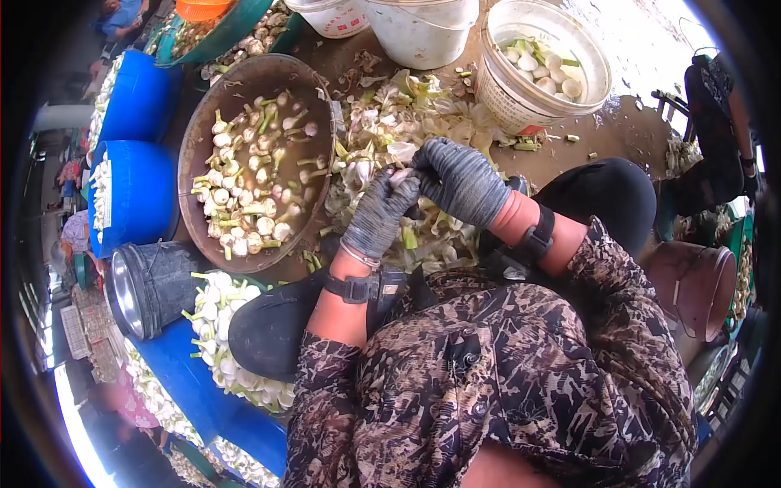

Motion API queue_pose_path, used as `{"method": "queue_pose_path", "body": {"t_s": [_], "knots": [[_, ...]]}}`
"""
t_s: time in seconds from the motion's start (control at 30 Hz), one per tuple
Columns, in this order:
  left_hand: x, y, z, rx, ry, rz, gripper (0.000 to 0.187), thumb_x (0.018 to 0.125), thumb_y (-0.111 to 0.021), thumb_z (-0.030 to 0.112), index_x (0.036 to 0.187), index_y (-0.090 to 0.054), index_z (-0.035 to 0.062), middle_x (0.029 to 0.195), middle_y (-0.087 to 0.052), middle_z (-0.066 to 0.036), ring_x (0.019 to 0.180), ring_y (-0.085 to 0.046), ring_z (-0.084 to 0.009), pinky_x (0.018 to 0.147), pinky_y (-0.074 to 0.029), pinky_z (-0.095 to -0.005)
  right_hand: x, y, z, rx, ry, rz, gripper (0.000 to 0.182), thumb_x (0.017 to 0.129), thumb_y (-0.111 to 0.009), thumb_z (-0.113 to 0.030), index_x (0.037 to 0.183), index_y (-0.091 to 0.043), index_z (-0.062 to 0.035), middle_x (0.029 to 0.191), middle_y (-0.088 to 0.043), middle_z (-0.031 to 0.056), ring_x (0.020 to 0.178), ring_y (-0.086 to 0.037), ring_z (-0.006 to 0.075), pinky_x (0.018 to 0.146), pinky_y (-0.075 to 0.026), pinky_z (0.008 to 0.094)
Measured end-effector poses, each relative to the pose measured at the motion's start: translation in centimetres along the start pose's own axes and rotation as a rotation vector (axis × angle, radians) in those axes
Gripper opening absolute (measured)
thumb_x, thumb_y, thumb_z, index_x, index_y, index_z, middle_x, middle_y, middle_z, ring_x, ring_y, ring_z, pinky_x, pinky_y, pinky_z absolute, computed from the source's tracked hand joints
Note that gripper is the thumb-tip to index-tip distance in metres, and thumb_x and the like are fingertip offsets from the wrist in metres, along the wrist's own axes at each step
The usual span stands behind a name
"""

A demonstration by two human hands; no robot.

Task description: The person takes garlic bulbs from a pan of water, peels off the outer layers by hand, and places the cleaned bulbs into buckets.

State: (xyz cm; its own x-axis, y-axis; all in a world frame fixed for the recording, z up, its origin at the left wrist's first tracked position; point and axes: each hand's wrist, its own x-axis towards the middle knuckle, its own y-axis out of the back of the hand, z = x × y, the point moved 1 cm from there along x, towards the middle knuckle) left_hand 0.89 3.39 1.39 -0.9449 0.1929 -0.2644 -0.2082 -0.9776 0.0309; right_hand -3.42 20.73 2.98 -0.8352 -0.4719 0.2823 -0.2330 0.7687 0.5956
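My left hand (pixel 376 215), in a grey glove, is closed on a garlic bulb (pixel 399 176) whose pale purplish skin shows between the fingertips. My right hand (pixel 465 180), gloved alike, has its fingers pinched against the same bulb, and the two hands meet there. Most of the bulb is hidden by the gloves. Below and beyond both hands lies a heap of peeled garlic skins and leaves (pixel 382 122). To the left stands a wide round tub (pixel 189 146) of murky water with many garlic bulbs (pixel 236 195) bearing short green stems.
A white bucket (pixel 508 93) with peeled bulbs stands ahead right, another white bucket (pixel 423 37) straight ahead. Blue tubs (pixel 142 199), a dark bucket (pixel 167 281) and trimmed garlic (pixel 224 333) line the left. A pinkish bucket (pixel 691 285) is at right. Other people sit around the edges.
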Motion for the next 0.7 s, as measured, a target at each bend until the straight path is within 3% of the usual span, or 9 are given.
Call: {"method": "queue_pose_path", "body": {"t_s": [0.17, 0.23, 0.27, 0.4, 0.47, 0.5, 0.57, 0.63, 0.7], "knots": [[0.6, -0.1, 0.2, 0.457, -0.173, 0.132, 0.04, 0.089, -0.061, 0.01, 0.125, -0.048, -0.0013, 0.102, -0.061, -0.011, 0.09, -0.058, -0.016, 0.081, -0.05, -0.0291, 0.1, -1.4, 1.0, 0.125, -0.243, -0.007, 0.022, 0.086, -0.065, -0.021, 0.09, -0.059, -0.0003, 0.08, -0.064, 0.0193, 0.075, -0.061, 0.0391, 0.068, -0.049, 0.0425], [0.7, -0.2, 0.0, 0.485, -0.239, 0.087, 0.036, 0.089, -0.06, 0.014, 0.121, -0.052, 0.0009, 0.107, -0.062, -0.014, 0.096, -0.061, -0.0239, 0.085, -0.049, -0.0333, 0.1, -1.8, 1.6, 0.22, -0.359, -0.021, 0.018, 0.089, -0.065, -0.015, 0.09, -0.058, 0.0013, 0.074, -0.063, 0.0129, 0.068, -0.06, 0.0209, 0.067, -0.05, 0.0345], [0.8, -0.2, -0.4, 0.372, -0.308, 0.05, 0.049, 0.086, -0.06, 0.01, 0.132, -0.045, 0.0017, 0.116, -0.058, -0.017, 0.104, -0.059, -0.0276, 0.092, -0.047, -0.0342, 0.2, -1.7, 2.1, 0.242, -0.433, -0.063, 0.023, 0.092, -0.063, -0.019, 0.091, -0.059, 0.0029, 0.077, -0.064, 0.0108, 0.069, -0.058, 0.014, 0.068, -0.049, 0.0321], [0.6, -0.1, 0.6, 0.5, -0.386, 0.1, 0.062, 0.083, -0.06, 0.006, 0.141, -0.037, 0.0034, 0.126, -0.054, -0.017, 0.113, -0.056, -0.0273, 0.098, -0.045, -0.0347, 0.6, -1.4, 2.5, 0.261, -0.526, -0.121, 0.024, 0.093, -0.062, -0.022, 0.094, -0.06, 0.0023, 0.078, -0.065, 0.0092, 0.069, -0.057, 0.0135, 0.068, -0.05, 0.0318], [0.5, -0.1, 0.4, 0.489, -0.296, 0.074, 0.068, 0.082, -0.056, -0.001, 0.145, -0.031, 0.0039, 0.133, -0.048, -0.016, 0.121, -0.05, -0.0241, 0.103, -0.04, -0.0332, 0.4, -2.0, 3.2, 0.384, -0.598, -0.05, 0.031, 0.089, -0.063, -0.028, 0.092, -0.065, 0.0032, 0.081, -0.067, 0.0171, 0.073, -0.063, 0.0267, 0.073, -0.05, 0.0375], [0.5, -0.3, 0.3, 0.488, -0.295, 0.068, 0.068, 0.082, -0.056, -0.001, 0.145, -0.031, 0.0039, 0.133, -0.048, -0.016, 0.121, -0.05, -0.0241, 0.103, -0.04, -0.0332, 0.5, -1.8, 3.3, 0.384, -0.604, -0.047, 0.031, 0.089, -0.063, -0.028, 0.092, -0.065, 0.0032, 0.081, -0.067, 0.0171, 0.073, -0.063, 0.0267, 0.073, -0.05, 0.0375], [0.7, -0.6, 0.2, 0.369, -0.285, 0.059, 0.069, 0.081, -0.056, -0.002, 0.145, -0.031, 0.0039, 0.135, -0.047, -0.016, 0.123, -0.049, -0.0241, 0.104, -0.039, -0.0329, 0.9, -1.3, 3.6, 0.343, -0.697, -0.058, 0.033, 0.09, -0.061, -0.029, 0.09, -0.065, 0.0038, 0.08, -0.067, 0.0163, 0.07, -0.061, 0.0242, 0.071, -0.049, 0.037], [0.6, -0.5, 0.1, 0.272, -0.323, 0.04, 0.066, 0.08, -0.054, -0.004, 0.143, -0.035, 0.0046, 0.137, -0.046, -0.014, 0.123, -0.049, -0.0227, 0.106, -0.038, -0.032, 0.9, -1.0, 4.7, 0.606, -0.807, 0.056, 0.03, 0.092, -0.058, -0.029, 0.089, -0.067, -0.0006, 0.076, -0.066, 0.0123, 0.068, -0.061, 0.0195, 0.065, -0.049, 0.0336], [0.5, -0.3, -0.4, 0.171, -0.285, 0.044, 0.062, 0.081, -0.057, -0.005, 0.139, -0.04, 0.0032, 0.137, -0.048, -0.011, 0.121, -0.051, -0.0201, 0.103, -0.041, -0.0306, 1.4, -0.5, 7.4, 0.518, -0.569, 0.144, 0.023, 0.094, -0.06, -0.023, 0.086, -0.064, -0.0022, 0.069, -0.057, 0.0016, 0.058, -0.051, 0.0125, 0.056, -0.046, 0.0277]]}}
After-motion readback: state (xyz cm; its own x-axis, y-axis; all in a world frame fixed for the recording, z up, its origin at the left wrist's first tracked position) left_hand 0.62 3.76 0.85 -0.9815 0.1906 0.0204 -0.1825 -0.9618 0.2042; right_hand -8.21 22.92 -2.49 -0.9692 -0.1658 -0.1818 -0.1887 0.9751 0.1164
